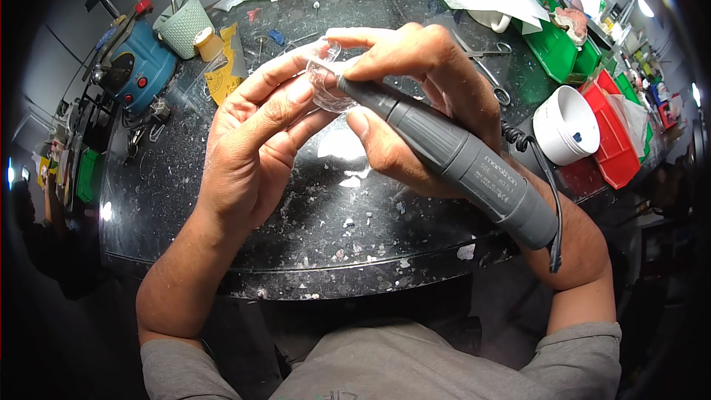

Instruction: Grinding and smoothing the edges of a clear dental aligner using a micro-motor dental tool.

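Two-handed hold above bench [311,244]: my left hand [252,133] pinches the clear curved shell [326,92], apparently for steadiness; my right hand [444,67], close beside, clasps the grey handpiece [453,144] near its nose, likely for control.

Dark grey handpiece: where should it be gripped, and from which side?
Probably best by its tapered front section, coming from the right, thumb below and index finger above, as the right hand has it. The dark grey handpiece slants from lower right to upper left, thickening toward the rear, while its narrow tip points at the clear piece in the left hand.
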A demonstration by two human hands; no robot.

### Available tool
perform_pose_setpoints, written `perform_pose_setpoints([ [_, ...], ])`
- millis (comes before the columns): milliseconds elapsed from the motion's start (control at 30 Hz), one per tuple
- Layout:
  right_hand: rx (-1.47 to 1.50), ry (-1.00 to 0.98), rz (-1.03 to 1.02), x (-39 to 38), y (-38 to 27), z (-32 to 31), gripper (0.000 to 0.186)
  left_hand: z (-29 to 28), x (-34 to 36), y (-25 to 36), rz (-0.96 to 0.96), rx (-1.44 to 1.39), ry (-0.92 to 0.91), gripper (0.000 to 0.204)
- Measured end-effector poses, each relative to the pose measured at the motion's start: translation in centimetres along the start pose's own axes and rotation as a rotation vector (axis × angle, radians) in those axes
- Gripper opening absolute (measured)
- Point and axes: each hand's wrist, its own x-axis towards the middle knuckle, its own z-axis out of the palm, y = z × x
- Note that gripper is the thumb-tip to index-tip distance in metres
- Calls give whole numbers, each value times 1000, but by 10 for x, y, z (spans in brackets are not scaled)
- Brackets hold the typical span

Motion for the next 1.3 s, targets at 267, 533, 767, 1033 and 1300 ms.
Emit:
perform_pose_setpoints([
  [267, -8, 0, 12, -1, 2, 0, 34, 0, 0, 0, -4, -19, -47, 39],
  [533, 42, -126, 50, 0, -8, -6, 40, -6, -1, 1, -58, 14, 3, 37],
  [767, -62, -3, -41, -1, -5, -2, 43, 0, -1, -4, 57, 107, 30, 30],
  [1033, -79, -58, 7, -3, -10, 1, 44, 1, -7, -9, 128, 215, 59, 28],
  [1300, -90, -157, 14, -2, -14, -3, 41, 2, -7, -8, 178, 296, 101, 22],
])
